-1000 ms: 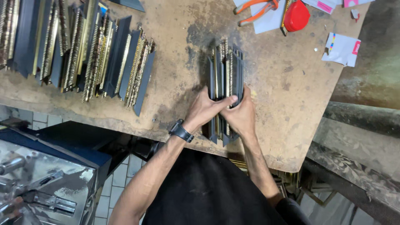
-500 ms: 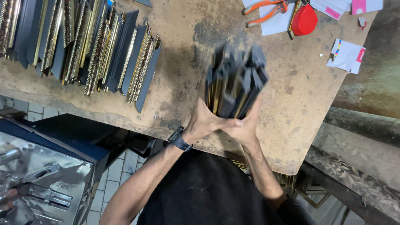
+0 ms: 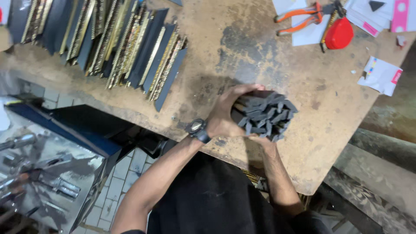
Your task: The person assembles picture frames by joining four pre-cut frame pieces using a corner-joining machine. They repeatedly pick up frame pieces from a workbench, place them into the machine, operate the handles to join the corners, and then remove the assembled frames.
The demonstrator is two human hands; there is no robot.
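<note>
Both my hands clasp a bundle of dark frame moulding strips [image 3: 265, 113], stood on end so its cut ends face the camera. My left hand [image 3: 227, 113], with a black wristwatch on the wrist, wraps around the bundle's left side. My right hand [image 3: 261, 140] holds it from below and is mostly hidden under the strips. The bundle stands over the worn wooden workbench [image 3: 242, 47], close to its near edge.
A row of black and gold moulding strips [image 3: 117, 47] lies at the bench's left. Orange-handled pliers [image 3: 299, 19], a red tape measure [image 3: 339, 34] and paper cards [image 3: 381, 74] sit at the far right. A metal machine [image 3: 43, 173] stands below left of the bench.
The bundle lay flat on the bench a second ago. My hands have tipped it up onto its end, so the cut ends now face upward.
</note>
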